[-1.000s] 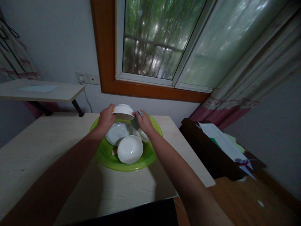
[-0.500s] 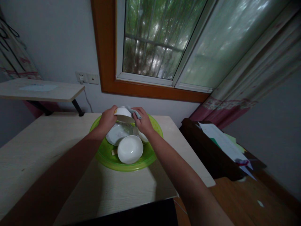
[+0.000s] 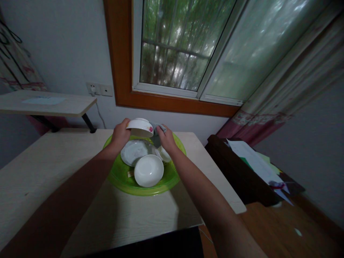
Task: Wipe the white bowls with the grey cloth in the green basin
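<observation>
My left hand (image 3: pixel 121 135) grips the rim of a white bowl (image 3: pixel 140 126) with a pink flower on its side. The bowl is tipped upside down above a green basin (image 3: pixel 118 179). A grey cloth (image 3: pixel 160 127) is bunched in my right hand (image 3: pixel 166 138), close against the bowl's right side. Inside the basin lie a larger white bowl (image 3: pixel 148 171), a white plate (image 3: pixel 135 152) and a smaller white bowl (image 3: pixel 163 154), partly hidden by my right wrist. A small light-brown piece (image 3: pixel 130 173) shows beside the larger bowl; its kind is unclear.
The basin stands on a pale wooden table (image 3: pixel 80 150) against the wall below a window (image 3: pixel 174 46). A raised shelf (image 3: pixel 75 104) is at the left. Right of the table, papers (image 3: pixel 252 161) lie on a dark brown piece of furniture (image 3: pixel 228 168).
The held bowl has shifted slightly left and turned, bringing its pink flower into view. My right hand with the cloth has moved a little right, off the bowl's rim.
</observation>
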A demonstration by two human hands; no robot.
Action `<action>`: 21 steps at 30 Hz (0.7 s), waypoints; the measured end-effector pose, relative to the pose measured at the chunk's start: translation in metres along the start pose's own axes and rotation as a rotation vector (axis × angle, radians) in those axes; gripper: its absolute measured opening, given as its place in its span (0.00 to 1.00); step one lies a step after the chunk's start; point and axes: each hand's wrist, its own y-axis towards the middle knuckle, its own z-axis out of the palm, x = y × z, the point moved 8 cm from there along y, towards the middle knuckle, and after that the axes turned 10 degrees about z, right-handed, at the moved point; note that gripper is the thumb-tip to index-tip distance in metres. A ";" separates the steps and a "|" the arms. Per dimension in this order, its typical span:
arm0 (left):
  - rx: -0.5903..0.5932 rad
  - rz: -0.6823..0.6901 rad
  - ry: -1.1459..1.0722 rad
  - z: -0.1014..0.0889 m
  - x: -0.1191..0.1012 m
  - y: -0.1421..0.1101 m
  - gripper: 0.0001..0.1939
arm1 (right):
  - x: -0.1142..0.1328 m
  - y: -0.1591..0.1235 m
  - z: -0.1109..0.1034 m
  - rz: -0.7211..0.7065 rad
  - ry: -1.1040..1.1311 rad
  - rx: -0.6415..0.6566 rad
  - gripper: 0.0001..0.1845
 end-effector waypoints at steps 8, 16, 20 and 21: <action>-0.027 0.024 -0.183 -0.001 -0.004 -0.001 0.15 | -0.020 0.000 0.008 0.170 0.052 0.079 0.21; 0.090 -0.013 -0.025 0.010 0.001 0.001 0.20 | 0.002 -0.002 -0.005 -0.023 0.017 -0.009 0.19; 0.097 -0.026 0.045 0.009 0.002 0.001 0.20 | 0.027 -0.009 -0.005 -0.195 0.000 0.013 0.17; 0.099 -0.027 0.062 0.009 0.003 0.001 0.20 | 0.033 -0.012 -0.003 -0.233 -0.011 0.030 0.17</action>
